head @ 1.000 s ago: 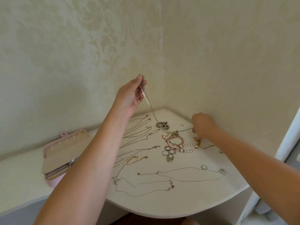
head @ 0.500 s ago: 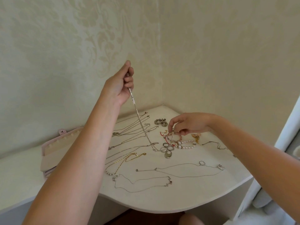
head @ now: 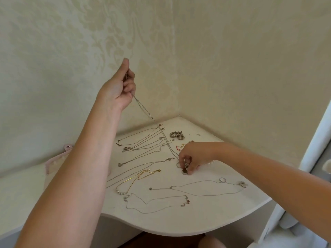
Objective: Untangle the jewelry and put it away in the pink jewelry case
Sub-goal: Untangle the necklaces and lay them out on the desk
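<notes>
My left hand (head: 120, 86) is raised above the white corner table (head: 197, 221) and grips one end of a thin silver chain (head: 145, 110). The chain runs taut down and right to the tangle under my right hand (head: 190, 159). My right hand's fingers pinch a round silver pendant (head: 184, 171) among small rings. The pink jewelry case (head: 53, 161) lies open at the left, mostly hidden behind my left forearm. Several chains lie spread out in rows on the table, among them a gold chain (head: 141, 176).
A beaded ring cluster (head: 177, 135) sits near the wall corner. A long silver necklace (head: 197, 188) and another silver necklace (head: 155, 203) lie near the table's curved front edge. Pearls (head: 211, 162) and a red cord (head: 177, 148) peek out by my right wrist. Walls close in behind.
My left hand has lifted higher, pulling the chain taut. My right hand moved from the back right of the tangle forward to the rings and now pinches the round pendant.
</notes>
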